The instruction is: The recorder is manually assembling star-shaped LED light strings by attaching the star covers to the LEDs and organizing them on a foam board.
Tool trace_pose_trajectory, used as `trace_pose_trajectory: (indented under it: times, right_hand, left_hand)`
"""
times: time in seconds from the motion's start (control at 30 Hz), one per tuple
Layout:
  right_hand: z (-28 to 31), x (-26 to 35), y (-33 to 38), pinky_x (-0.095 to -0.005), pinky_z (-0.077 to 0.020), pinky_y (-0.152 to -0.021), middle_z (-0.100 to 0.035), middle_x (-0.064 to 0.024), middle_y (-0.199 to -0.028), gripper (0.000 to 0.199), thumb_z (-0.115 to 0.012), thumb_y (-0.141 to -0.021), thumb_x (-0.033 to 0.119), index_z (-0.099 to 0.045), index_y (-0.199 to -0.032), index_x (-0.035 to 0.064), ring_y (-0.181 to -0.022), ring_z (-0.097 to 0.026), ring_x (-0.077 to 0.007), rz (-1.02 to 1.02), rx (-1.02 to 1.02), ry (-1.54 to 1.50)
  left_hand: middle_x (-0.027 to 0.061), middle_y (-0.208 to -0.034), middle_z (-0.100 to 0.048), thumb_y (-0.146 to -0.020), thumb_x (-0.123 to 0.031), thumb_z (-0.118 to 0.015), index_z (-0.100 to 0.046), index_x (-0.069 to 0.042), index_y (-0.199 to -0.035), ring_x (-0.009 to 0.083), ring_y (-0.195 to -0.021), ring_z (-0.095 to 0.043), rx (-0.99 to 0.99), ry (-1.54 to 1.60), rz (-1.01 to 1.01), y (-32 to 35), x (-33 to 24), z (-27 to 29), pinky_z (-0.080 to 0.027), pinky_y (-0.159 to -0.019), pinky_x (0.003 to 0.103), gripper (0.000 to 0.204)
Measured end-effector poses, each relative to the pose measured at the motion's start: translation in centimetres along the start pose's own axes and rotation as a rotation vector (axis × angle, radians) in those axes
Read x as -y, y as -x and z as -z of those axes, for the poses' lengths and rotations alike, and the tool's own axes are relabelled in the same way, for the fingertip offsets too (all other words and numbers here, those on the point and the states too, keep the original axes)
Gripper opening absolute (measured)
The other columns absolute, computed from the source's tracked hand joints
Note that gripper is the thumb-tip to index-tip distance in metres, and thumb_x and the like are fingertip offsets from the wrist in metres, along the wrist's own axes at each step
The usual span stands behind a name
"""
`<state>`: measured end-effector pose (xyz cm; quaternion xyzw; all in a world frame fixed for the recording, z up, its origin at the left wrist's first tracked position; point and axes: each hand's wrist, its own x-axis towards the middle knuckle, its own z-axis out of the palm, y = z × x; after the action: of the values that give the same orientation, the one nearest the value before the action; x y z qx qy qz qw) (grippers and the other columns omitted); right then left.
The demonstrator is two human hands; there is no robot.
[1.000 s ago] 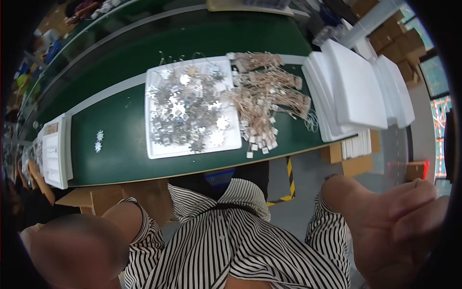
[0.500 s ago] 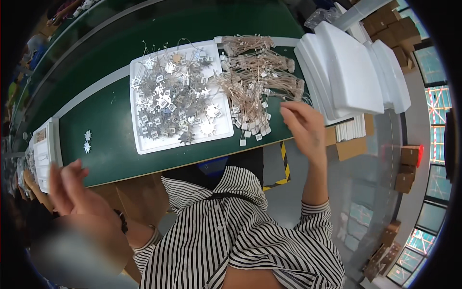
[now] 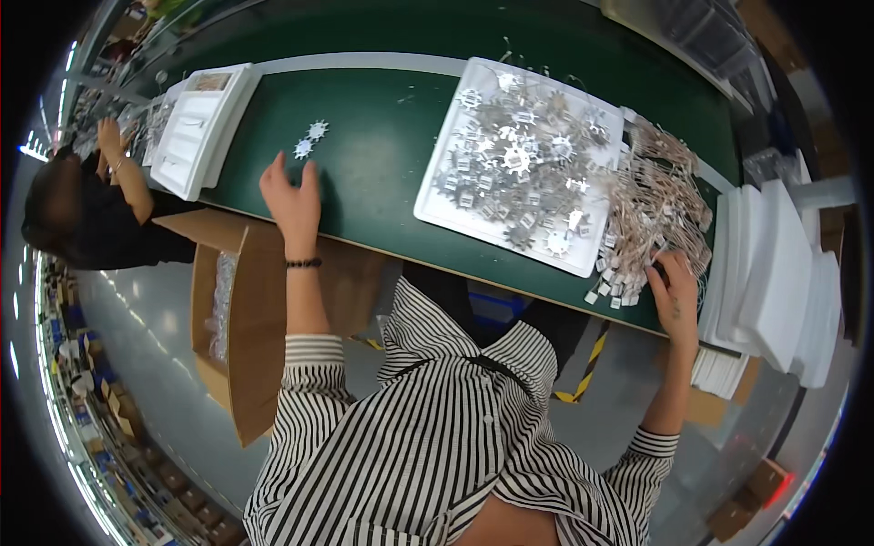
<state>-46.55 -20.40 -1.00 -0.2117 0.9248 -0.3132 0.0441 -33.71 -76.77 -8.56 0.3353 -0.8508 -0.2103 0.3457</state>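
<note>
My left hand [image 3: 293,205], with a dark bead bracelet at its wrist, is open above the near edge of the green worktable. Just beyond its fingertips lie two white gear-shaped pieces [image 3: 309,139]. My right hand [image 3: 675,296] is at the near side of a heap of thin beige cables with white square ends [image 3: 663,196]. Its thumb and fingers are bent together at the cables; what lies between them is hidden. Left of that heap, a white tray [image 3: 435,196] holds many silvery gear-shaped pieces [image 3: 517,156] with small labels and wires.
White foam sheets [image 3: 760,264] stand at the table's right end. Stacked white trays [image 3: 196,136] are at its left end, where another person [image 3: 91,209] works. An open cardboard box [image 3: 238,318] with clear plastic inside stands below the table edge at left.
The view has swung left, bringing the other person and the box in. My left hand has reached over the table toward the two gear-shaped pieces. My right hand has come to the cable heap.
</note>
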Motion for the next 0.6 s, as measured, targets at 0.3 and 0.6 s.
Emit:
trace_pose_trajectory:
  times: [0.3,0.6]
  right_hand:
    - [0.5,-1.4,0.4,-0.0247,-0.0449,-0.064,-0.063,-0.0061,-0.088,0.020,-0.066,-0.090,0.000,-0.066,-0.110,-0.0026,-0.068,-0.052,-0.0132,-0.142,-0.210,-0.105]
    - [4.4,-0.2,1.1,-0.0237,-0.0506,-0.067,-0.069,-0.0064,-0.089,0.022,-0.071,-0.090,0.003,-0.068,-0.112,-0.0012,-0.072,-0.061,-0.0122,-0.059,-0.703,-0.005]
  left_hand:
    - [0.0136,-0.129,-0.065,-0.088,-0.038,-0.075,-0.070,-0.010,-0.123,0.0342,-0.118,-0.057,0.083,-0.188,-0.244,-3.0,-0.4,-4.1,-0.044,-0.102,0.042,0.046]
    - [0.0108,-0.123,-0.068,-0.085,-0.034,-0.078,-0.071,-0.010,-0.118,0.0306,-0.111,-0.060,0.054,-0.159,-0.389,-2.2,-5.3,-5.3,-0.045,-0.100,0.041,0.041]
